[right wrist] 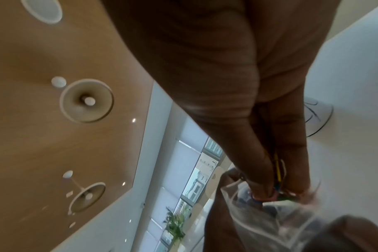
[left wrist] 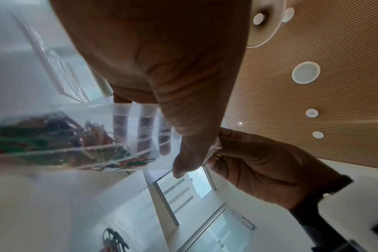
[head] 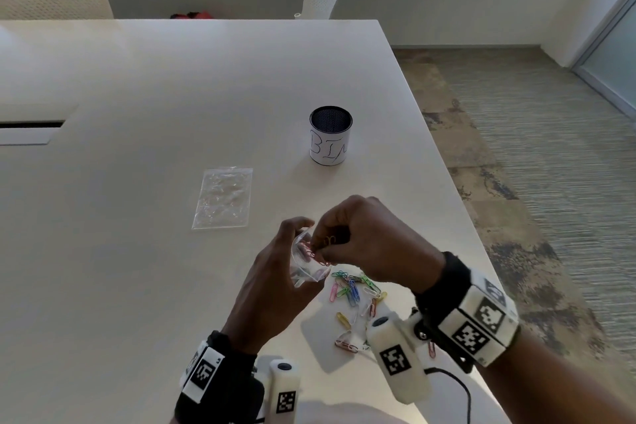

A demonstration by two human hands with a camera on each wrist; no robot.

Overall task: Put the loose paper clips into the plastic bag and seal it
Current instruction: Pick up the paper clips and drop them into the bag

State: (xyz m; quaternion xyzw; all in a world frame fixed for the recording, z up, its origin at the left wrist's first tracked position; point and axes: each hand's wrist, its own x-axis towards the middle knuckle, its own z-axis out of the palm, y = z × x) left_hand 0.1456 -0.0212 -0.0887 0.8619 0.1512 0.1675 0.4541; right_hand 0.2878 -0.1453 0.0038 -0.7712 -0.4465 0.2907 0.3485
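Step in hand: filling; the right hand (head: 361, 241) pinches a few paper clips (head: 323, 246) at the mouth of the plastic bag (head: 304, 265).
Left hand (head: 275, 282): curled round the bag, held above the bench (head: 172, 96), nearer than the bin (head: 330, 135).
Bag axis: roughly upright, mouth toward the right hand.
Loose clips (head: 354, 293): just beneath the bag.
Next move: release inside the mouth, then gather more; sealing is judged far off.

Dim, soft daylight; blurry wrist views, wide-angle edge distortion.
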